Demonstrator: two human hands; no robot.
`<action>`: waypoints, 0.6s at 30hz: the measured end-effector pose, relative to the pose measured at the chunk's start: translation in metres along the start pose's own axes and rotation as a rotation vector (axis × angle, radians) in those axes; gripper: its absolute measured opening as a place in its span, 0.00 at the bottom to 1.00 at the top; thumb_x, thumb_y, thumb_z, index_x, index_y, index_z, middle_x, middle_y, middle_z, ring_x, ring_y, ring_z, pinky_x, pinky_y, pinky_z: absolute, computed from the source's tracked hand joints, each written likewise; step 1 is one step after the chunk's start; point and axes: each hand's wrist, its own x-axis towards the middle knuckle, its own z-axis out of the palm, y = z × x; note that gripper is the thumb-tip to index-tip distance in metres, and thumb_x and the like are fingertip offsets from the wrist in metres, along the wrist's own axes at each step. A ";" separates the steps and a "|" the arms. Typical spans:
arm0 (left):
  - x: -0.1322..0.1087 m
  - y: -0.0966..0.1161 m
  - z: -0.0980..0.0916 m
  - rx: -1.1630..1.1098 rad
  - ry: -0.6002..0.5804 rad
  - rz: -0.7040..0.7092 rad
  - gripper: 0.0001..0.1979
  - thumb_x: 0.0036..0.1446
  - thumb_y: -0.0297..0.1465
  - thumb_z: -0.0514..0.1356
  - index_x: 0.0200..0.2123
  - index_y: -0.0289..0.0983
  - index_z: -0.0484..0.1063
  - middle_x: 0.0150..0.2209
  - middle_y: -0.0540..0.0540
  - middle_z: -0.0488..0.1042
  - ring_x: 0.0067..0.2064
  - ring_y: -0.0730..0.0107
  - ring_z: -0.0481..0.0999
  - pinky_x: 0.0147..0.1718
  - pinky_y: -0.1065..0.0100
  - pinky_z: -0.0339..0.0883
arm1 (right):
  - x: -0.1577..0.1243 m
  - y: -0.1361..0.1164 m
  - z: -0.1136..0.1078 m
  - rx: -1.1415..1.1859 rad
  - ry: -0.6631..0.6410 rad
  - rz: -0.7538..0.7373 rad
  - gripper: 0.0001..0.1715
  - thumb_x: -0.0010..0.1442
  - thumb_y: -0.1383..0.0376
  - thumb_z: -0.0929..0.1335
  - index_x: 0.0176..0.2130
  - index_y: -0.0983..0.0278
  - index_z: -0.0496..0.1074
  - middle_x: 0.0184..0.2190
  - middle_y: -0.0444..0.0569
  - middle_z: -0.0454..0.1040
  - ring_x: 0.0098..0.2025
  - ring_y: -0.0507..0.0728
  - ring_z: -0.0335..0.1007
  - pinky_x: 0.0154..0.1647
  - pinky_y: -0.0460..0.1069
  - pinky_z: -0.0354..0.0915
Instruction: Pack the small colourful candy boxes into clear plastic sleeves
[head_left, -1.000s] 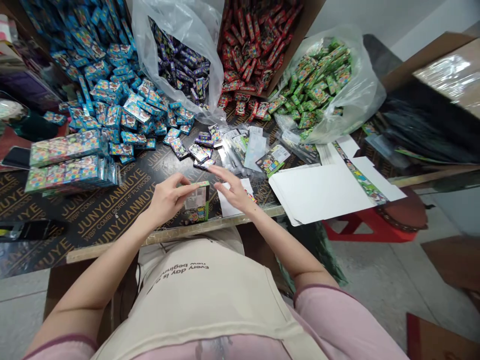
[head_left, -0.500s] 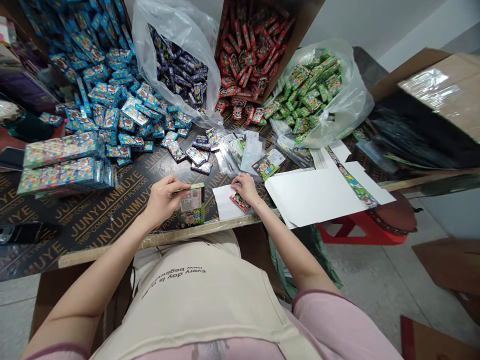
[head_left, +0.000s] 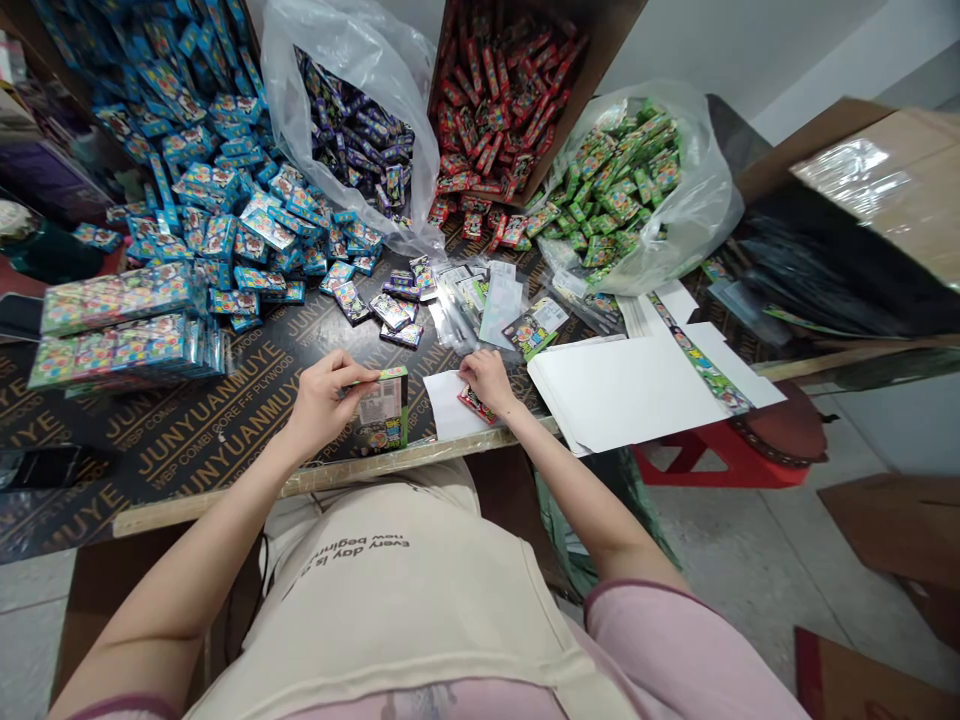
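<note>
Left hand (head_left: 324, 398): closed around the top of a small green carton (head_left: 386, 410), thumb and fingers pinching its upper edge; the carton stands upright on the worktop (head_left: 225, 420), near the front edge.
Right hand (head_left: 489, 380): fingers curled narrow, pressing on a small red packet (head_left: 475, 404) that lies flat on a white paper slip (head_left: 450, 405), just beside the carton.
Handling of the carton: it looks light and made of thin card, so I judge it will dent if squeezed; holding it by the two side walls seems safest.
Handling of the packet: small, flat and glossy, probably slippery; a pinch at its edges should lift it.
Near the hands: clear plastic sleeves (head_left: 499, 300) and some loose purple packets (head_left: 394, 315); white card sheets (head_left: 630, 385) to the right.
Further away: a heap of blue packets (head_left: 210, 190), a bag of purple packets (head_left: 360, 130), a box of red packets (head_left: 502, 100), a bag of green packets (head_left: 622, 190).
Left side: wrapped stacks (head_left: 120, 330).
</note>
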 end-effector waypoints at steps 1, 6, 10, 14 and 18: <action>0.000 0.000 0.000 0.001 -0.001 -0.005 0.05 0.55 0.29 0.63 0.35 0.38 0.79 0.27 0.49 0.71 0.28 0.73 0.70 0.27 0.71 0.63 | -0.001 0.000 0.001 -0.005 0.010 -0.003 0.08 0.60 0.71 0.66 0.29 0.64 0.72 0.30 0.50 0.75 0.37 0.59 0.66 0.41 0.52 0.51; 0.001 0.001 0.000 -0.002 -0.004 -0.010 0.05 0.55 0.29 0.63 0.34 0.38 0.80 0.26 0.48 0.71 0.28 0.73 0.70 0.27 0.71 0.63 | -0.004 0.002 0.006 -0.011 0.033 -0.015 0.07 0.61 0.70 0.66 0.36 0.65 0.76 0.33 0.51 0.77 0.39 0.59 0.66 0.40 0.53 0.50; 0.001 0.001 -0.001 -0.002 0.000 -0.026 0.05 0.55 0.30 0.63 0.34 0.38 0.80 0.26 0.49 0.72 0.28 0.73 0.70 0.27 0.71 0.63 | -0.006 0.004 0.006 -0.035 0.058 -0.067 0.12 0.63 0.69 0.65 0.30 0.63 0.76 0.33 0.50 0.78 0.39 0.59 0.65 0.43 0.54 0.50; 0.000 0.001 0.001 0.002 0.012 -0.029 0.04 0.55 0.30 0.64 0.33 0.38 0.79 0.26 0.48 0.74 0.28 0.73 0.72 0.27 0.71 0.65 | -0.010 0.003 0.007 0.019 0.052 -0.073 0.13 0.61 0.72 0.64 0.29 0.63 0.75 0.34 0.51 0.77 0.40 0.59 0.65 0.44 0.55 0.53; -0.001 0.000 0.004 -0.009 0.088 -0.008 0.03 0.53 0.30 0.65 0.28 0.37 0.77 0.27 0.47 0.76 0.29 0.72 0.75 0.29 0.71 0.68 | -0.010 0.003 0.005 0.114 0.045 -0.036 0.12 0.59 0.73 0.61 0.29 0.65 0.71 0.29 0.52 0.74 0.34 0.57 0.66 0.38 0.51 0.58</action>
